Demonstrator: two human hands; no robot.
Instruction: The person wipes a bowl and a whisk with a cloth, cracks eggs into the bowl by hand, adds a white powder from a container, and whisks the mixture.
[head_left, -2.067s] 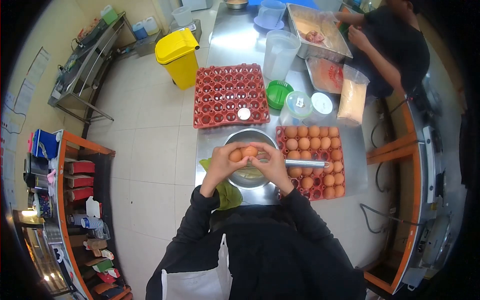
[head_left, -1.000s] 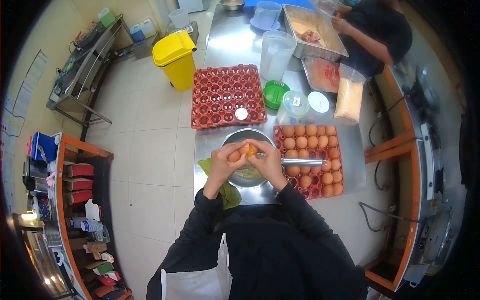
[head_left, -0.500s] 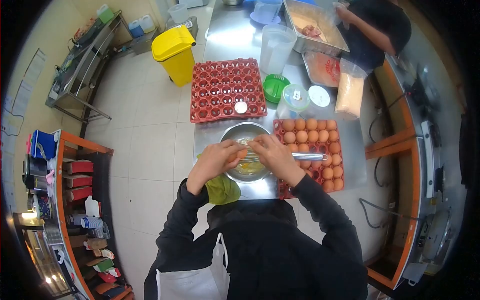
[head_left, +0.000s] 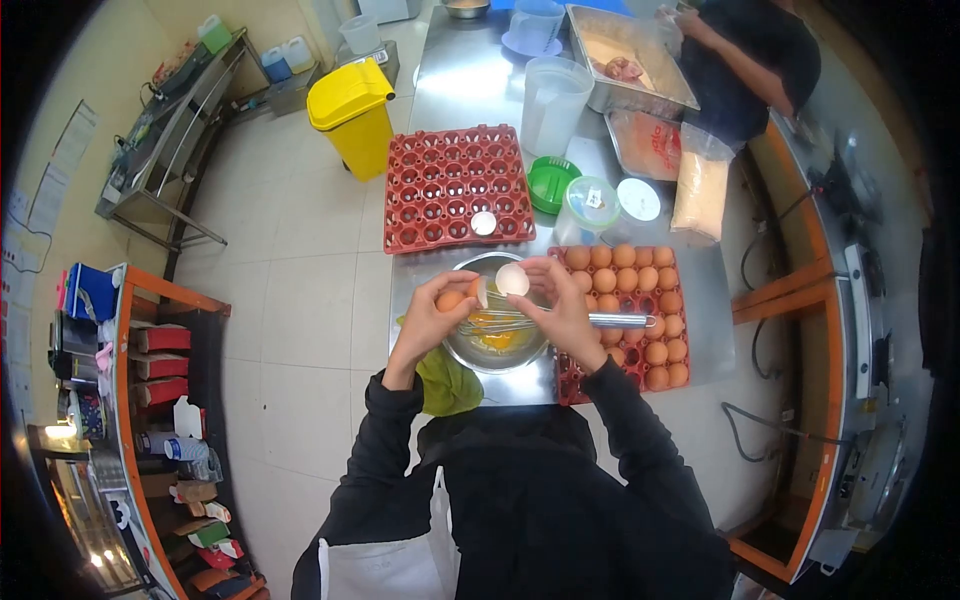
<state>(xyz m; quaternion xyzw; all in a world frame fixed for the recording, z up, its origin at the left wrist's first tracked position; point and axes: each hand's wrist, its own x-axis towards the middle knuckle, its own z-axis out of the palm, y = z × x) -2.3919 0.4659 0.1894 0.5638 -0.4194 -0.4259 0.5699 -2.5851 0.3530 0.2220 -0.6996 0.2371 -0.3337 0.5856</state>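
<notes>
Above the metal bowl [head_left: 470, 360], my left hand [head_left: 425, 322] is closed around a brown whole egg [head_left: 450, 300] and one eggshell half [head_left: 481, 292]. My right hand [head_left: 562, 312] pinches the other eggshell half [head_left: 513, 279], its pale hollow side facing up. Yellow yolk and clear egg white [head_left: 495, 338] lie in the bowl. A wire whisk [head_left: 620, 320] rests across it, its handle reaching over the red tray of brown eggs [head_left: 655, 350] at the right. A green cloth [head_left: 448, 384] sits against the bowl's lower left side.
Beyond the bowl is a red egg tray [head_left: 455, 185] with an eggshell piece [head_left: 483, 223] on it. Nearby stand a green container [head_left: 552, 185], a lidded tub [head_left: 592, 205], a clear pitcher [head_left: 553, 105] and a crumb bag [head_left: 700, 190]. Another person's arm [head_left: 745, 65] is beside a metal pan [head_left: 640, 95].
The egg between my hands has come apart into two shell halves, and my hands have moved slightly apart. Yellow yolk now shows more plainly in the bowl.
</notes>
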